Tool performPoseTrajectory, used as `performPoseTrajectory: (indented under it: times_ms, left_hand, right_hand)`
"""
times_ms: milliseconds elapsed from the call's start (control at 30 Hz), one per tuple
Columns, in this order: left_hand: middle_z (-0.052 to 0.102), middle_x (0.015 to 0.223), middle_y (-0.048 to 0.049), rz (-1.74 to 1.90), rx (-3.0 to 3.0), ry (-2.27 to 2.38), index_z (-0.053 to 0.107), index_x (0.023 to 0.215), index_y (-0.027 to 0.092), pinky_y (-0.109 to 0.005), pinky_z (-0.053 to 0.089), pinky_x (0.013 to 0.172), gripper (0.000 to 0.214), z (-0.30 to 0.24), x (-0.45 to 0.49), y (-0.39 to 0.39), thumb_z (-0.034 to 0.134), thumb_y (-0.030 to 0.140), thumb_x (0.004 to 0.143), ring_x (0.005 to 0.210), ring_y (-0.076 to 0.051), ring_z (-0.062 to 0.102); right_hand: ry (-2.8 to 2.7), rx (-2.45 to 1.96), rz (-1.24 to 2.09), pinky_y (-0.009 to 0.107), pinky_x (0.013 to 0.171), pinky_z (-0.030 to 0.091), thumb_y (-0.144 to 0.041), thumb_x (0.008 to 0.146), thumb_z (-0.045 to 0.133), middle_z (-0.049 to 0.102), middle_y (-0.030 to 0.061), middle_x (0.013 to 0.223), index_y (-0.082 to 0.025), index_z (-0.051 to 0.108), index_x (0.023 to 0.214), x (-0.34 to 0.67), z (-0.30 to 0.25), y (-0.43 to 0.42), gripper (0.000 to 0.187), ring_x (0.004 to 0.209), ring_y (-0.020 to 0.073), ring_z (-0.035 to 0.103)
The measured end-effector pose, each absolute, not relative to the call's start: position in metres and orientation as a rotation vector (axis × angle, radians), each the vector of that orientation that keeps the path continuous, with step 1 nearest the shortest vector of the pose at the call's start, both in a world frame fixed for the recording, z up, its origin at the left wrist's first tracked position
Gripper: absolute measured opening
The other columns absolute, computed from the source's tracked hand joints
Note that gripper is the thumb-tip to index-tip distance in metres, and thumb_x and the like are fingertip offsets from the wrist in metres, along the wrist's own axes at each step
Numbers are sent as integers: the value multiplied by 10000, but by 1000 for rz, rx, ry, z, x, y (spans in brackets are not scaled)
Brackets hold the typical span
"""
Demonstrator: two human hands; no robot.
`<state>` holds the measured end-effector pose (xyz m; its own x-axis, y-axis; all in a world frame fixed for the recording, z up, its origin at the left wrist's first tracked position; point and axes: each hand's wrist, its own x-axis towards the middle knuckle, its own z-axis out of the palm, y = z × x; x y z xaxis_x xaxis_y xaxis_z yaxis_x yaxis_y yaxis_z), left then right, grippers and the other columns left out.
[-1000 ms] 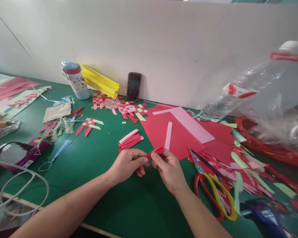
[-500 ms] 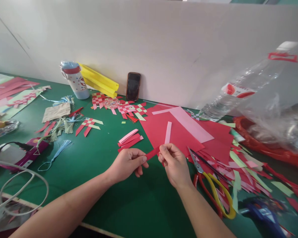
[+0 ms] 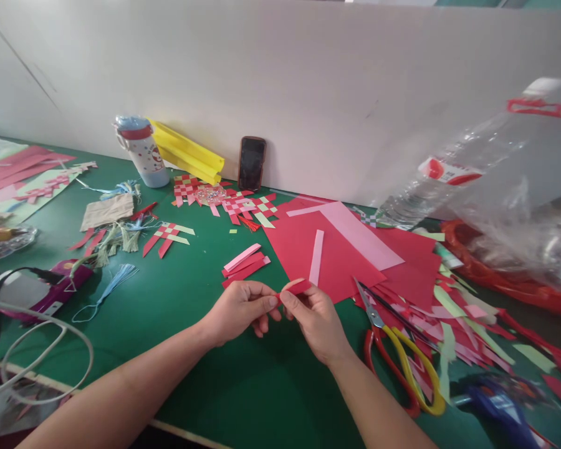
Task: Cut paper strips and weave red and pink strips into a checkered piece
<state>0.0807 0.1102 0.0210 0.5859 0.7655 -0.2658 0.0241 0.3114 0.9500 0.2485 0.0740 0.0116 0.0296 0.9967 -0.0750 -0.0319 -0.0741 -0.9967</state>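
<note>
A narrow red paper strip (image 3: 301,287) is pinched between both hands above the green table. My left hand (image 3: 243,308) has its thumb and fingers closed on the strip's left end. Close beside it, my right hand (image 3: 315,315) grips the same strip between thumb and fingers, and its free end sticks out over the right fingers. Beyond the left hand lies a small pile of pink and red strips (image 3: 245,265). Past the right hand, a single pink strip (image 3: 316,255) rests on red paper sheets (image 3: 290,240). Scissors (image 3: 397,355) with red and yellow handles lie open to the right.
Paper scraps (image 3: 467,333) heap at the right near a leaning plastic bottle (image 3: 453,168). A phone (image 3: 251,163), a yellow folded piece (image 3: 187,153) and a drinking bottle (image 3: 143,153) stand by the wall. Woven paper pieces (image 3: 168,232), tassels (image 3: 115,284) and a cable (image 3: 86,355) lie left.
My right hand has slid left along the red strip until it is close to my left hand. My left hand has barely moved.
</note>
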Motion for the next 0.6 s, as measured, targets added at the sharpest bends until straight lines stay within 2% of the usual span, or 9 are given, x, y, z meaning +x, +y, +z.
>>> performPoseTrajectory:
  times_ms: [233,433,600]
  left_hand:
    - [676,731,-20,617,1301,873,649,821,137,-195,480,482,287,21,83,107,617,422,829,472,-63,551]
    - [620,582,15,632,1258,886,650,834,136,-212,505,531,272,19,83,107,659,405,790,511,-95,590]
    - [672,685,-15,667,1203,886,650,833,134,-242,533,582,303,20,84,108,692,427,764,551,-103,621]
  right_hand:
    - [-1018,-1282,1248,261,551,367,-486,776,705,492,-47,564,-204,610,732,249,6,76,301,557,110,453]
    - [-828,-1210,1194,260,534,353,-473,715,763,460,-56,532,-206,612,708,253,11,81,307,531,100,419]
    - [-789,-1203,1181,268,524,349,-473,688,783,464,-51,536,-204,622,703,254,14,83,314,523,102,423]
